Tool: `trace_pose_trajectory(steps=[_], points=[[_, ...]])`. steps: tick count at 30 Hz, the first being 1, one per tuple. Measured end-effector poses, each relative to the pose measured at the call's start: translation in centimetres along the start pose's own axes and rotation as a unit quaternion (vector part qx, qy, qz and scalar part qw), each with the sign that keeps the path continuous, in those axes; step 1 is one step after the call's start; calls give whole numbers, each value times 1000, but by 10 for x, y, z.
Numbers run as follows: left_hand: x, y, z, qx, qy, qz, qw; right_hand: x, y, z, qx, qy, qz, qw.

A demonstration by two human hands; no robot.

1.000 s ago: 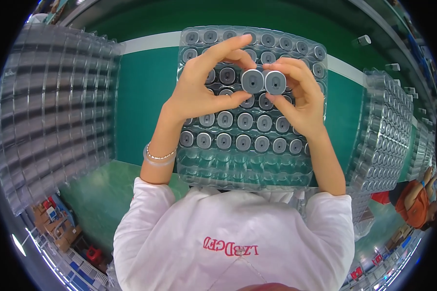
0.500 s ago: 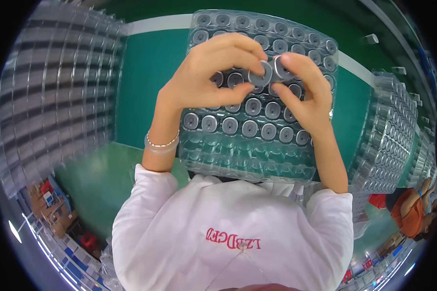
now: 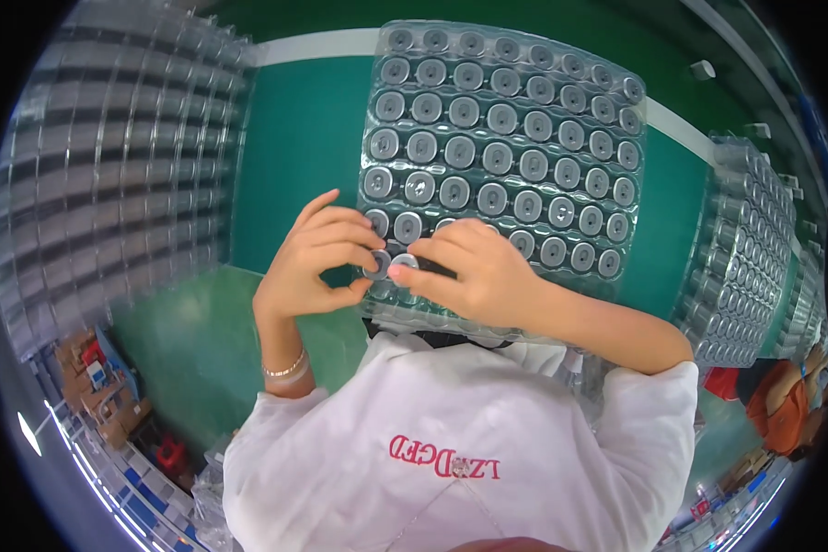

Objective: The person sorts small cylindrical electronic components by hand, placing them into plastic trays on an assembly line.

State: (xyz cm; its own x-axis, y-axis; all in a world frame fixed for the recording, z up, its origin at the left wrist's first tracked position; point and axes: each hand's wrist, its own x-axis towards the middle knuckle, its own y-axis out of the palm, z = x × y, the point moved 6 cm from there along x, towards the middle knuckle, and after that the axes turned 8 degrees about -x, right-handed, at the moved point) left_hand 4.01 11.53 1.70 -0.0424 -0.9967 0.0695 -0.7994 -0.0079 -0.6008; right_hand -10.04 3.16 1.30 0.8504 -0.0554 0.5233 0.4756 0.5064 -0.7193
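Your left hand (image 3: 317, 262) and right hand (image 3: 478, 271) each pinch a grey disc (image 3: 378, 265) in closed fingers over the tray's (image 3: 501, 120) near edge.

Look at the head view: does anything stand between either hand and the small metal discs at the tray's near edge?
Nothing visible does. The left hand and right hand already pinch the two discs at their fingertips, right over the tray.

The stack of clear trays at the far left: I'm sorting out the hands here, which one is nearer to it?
Left. The left hand lies just right of the stack of clear trays; the right hand is farther right, over the tray of round parts.
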Motion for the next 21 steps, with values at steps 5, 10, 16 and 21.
trace_pose_trajectory(steps=[5, 10, 16, 21], points=[[-7, 0, 0, 78, -26, -6, 997, -5, 10, 10, -74, 7, 6, 997], [2, -2, 4, 50, -30, -11, 998, 2, 4, 10, -120, 4, 1, 993], [7, -2, 7, 38, -34, 1, 999, -4, 13, 8, -100, -38, 3, 994], [11, -9, 15, 2, -13, -32, 999, 0, 7, 11, -92, 23, 99, 990]])
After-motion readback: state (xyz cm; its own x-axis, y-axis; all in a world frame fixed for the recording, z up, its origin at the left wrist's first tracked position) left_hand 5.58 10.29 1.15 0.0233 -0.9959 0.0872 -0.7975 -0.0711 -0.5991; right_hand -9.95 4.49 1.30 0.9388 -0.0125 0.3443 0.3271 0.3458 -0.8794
